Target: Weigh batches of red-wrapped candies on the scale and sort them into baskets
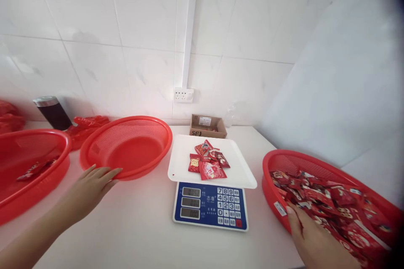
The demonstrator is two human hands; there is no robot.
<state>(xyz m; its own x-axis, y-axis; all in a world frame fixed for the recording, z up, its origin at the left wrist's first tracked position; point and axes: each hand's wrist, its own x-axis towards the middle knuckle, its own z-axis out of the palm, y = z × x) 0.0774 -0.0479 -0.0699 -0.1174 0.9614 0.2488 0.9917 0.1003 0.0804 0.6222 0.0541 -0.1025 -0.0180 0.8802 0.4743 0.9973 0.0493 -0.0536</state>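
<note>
Over a white table [139, 227], I see a packet-filled basket [268, 183] at my right hand, [318, 239] thumb on its rim; fingers hidden, I can't tell whether it grips. My left hand [91, 187] lies unclenched on a second basket [134, 151]. Between both hands, a scale [210, 206] bears red packets [213, 170]; beyond sits a cardboard box [211, 134].

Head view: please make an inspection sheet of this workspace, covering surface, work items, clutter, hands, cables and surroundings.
Surface: white table, plain top.
Work items: digital scale, small red packets on its white tray; right basket heaped with similar packets; middle basket; left basket with a few packets.
Clutter: black tumbler, red plastic bags, cardboard box towards the back.
Hands: left hand on middle basket's near rim; right hand at right basket's near-left rim.
Cables: nothing seen.
Surroundings: white tiled wall with socket and trunking.
</note>
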